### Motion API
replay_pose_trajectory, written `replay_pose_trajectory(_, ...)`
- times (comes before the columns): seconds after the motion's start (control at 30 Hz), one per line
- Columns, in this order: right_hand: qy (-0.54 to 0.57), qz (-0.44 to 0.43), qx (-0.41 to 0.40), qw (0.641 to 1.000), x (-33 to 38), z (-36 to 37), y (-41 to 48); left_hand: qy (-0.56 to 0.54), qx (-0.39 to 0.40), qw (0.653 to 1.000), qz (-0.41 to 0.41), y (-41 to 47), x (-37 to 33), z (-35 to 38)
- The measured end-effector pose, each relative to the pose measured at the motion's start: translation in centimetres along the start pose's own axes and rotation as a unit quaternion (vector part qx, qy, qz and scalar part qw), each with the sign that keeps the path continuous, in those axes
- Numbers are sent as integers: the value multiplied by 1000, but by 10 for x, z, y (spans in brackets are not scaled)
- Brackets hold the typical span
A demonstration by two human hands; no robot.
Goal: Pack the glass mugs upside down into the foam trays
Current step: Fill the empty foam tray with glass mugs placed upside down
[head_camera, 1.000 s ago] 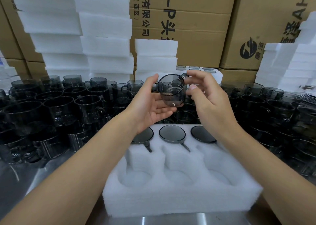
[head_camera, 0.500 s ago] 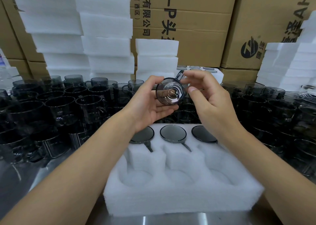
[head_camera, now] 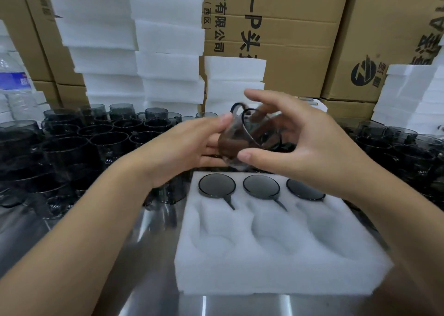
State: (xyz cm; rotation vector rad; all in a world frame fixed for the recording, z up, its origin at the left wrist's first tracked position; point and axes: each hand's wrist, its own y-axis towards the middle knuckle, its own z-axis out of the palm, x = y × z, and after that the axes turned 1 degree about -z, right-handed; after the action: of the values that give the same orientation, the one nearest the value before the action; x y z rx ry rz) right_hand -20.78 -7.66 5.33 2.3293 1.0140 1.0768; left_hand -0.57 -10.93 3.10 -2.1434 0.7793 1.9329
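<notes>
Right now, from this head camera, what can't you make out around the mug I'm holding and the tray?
Head view, held mug: motion-blurred, so its tilt is unclear.
Head view, left hand: fingertips hidden behind that mug, grip unclear.
Head view, third packed mug: right side covered by the wrist of the right hand.
Head view, water bottle: cut off by the left edge.

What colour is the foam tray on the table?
The foam tray is white; best seen in head view.

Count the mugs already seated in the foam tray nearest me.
3 mugs, all bottom-up in the tray's far row: one at left, one in the middle, one at right, its edge hidden by the right hand. The near row holds none.
</notes>
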Motion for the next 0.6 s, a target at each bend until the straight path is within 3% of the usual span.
replay_pose_trajectory(0.1,98,47,69,992,7,8,-2,-19,7,1000,-14,-6,-7,-16)
replay_pose_trajectory(0.3,58,44,194,978,15,28,-17,82,155,983,-54,-24,-7,-35)
replay_pose_trajectory(0.4,30,34,202,978,13,33,-25,148,218,960,-94,-25,-7,-33)
replay_pose_trajectory(0.6,-5,11,191,982,11,42,-30,177,227,950,-118,-23,-5,-33)
